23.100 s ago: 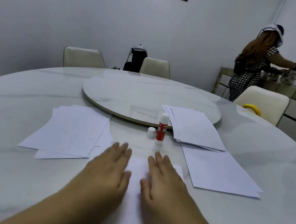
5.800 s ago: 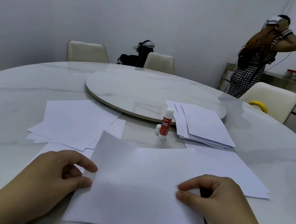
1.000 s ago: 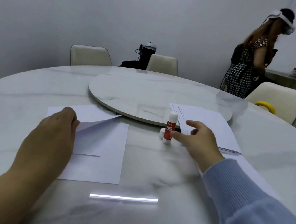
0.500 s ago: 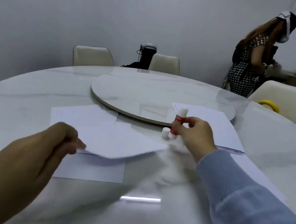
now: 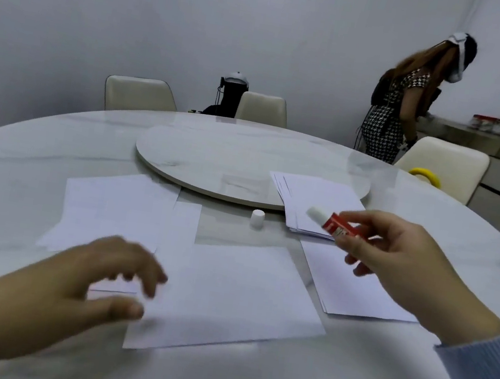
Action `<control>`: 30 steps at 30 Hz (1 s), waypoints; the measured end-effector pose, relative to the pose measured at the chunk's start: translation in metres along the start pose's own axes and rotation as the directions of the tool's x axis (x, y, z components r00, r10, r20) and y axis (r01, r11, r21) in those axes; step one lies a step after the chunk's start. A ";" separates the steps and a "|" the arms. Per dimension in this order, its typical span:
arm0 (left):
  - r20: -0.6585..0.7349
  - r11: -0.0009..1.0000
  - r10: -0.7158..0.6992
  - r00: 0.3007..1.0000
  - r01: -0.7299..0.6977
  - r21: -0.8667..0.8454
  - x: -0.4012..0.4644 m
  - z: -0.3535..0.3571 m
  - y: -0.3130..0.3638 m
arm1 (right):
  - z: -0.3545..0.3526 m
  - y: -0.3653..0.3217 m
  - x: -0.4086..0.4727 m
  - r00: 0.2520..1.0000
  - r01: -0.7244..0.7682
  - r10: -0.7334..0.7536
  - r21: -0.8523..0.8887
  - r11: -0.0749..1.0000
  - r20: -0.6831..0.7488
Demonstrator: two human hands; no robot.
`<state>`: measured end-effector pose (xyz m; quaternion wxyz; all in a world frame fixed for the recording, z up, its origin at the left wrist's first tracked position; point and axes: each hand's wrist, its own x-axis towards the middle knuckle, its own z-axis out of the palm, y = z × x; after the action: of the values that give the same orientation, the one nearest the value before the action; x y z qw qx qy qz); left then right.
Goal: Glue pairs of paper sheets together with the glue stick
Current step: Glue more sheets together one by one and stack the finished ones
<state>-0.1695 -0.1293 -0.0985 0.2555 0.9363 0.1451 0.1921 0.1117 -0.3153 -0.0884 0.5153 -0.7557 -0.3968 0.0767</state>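
Two hands hover over the round marble desk (image 5: pixel 54 140). The right hand (image 5: pixel 395 253), at about 3 o'clock from the desk's middle, has its grip closed on the glue stick (image 5: pixel 338 227) — thumb and fingers pinch the red barrel, the uncapped white tip pointing toward 10 o'clock, held above the desk. The left hand (image 5: pixel 106 271), at 7 o'clock, is blurred, its grip wide and holding nothing, fingers loosely spread over the left edge of the front sheet (image 5: pixel 232 297), which lies flat at 6 o'clock. The white cap (image 5: pixel 257 218) stands at the centre, just before the turntable (image 5: pixel 214 158). More sheets lie at 9 o'clock (image 5: pixel 116 205) and 4 o'clock (image 5: pixel 353 289) — a stack (image 5: pixel 312 198) overlaps the turntable's rim at 2 o'clock.
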 end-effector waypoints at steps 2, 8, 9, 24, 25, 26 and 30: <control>-0.018 0.997 -0.060 0.998 0.059 -0.044 0.023 0.014 0.008 | 0.006 0.002 -0.005 0.997 -0.019 0.018 -0.011 1.000 -0.079; 0.197 0.942 -0.162 0.967 0.092 0.321 0.094 0.112 0.030 | 0.035 0.005 0.007 0.961 -0.058 0.093 0.137 0.989 -0.261; 0.246 0.926 -0.180 0.953 0.080 0.368 0.097 0.117 0.028 | 0.038 0.006 0.011 0.957 -0.048 0.093 0.167 0.985 -0.274; 0.293 0.882 -0.188 0.938 0.030 0.470 0.072 0.116 0.012 | 0.079 0.026 0.016 0.998 0.064 -0.064 -0.054 0.997 -0.004; 0.302 0.881 -0.194 0.933 0.030 0.473 0.072 0.116 0.012 | 0.079 0.025 0.016 0.997 0.075 -0.075 -0.086 0.993 0.010; 0.312 0.880 -0.200 0.929 0.030 0.474 0.072 0.116 0.012 | 0.078 0.024 0.014 0.996 0.088 -0.086 -0.115 0.989 0.025; 0.326 0.881 -0.206 0.923 0.030 0.471 0.074 0.115 0.013 | 0.066 0.013 -0.001 0.991 0.119 -0.103 -0.215 0.969 0.087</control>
<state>-0.0519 -0.1615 -0.1621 0.0617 0.9782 0.1936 -0.0420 0.0829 -0.2702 -0.1299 0.4166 -0.7813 -0.4637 0.0319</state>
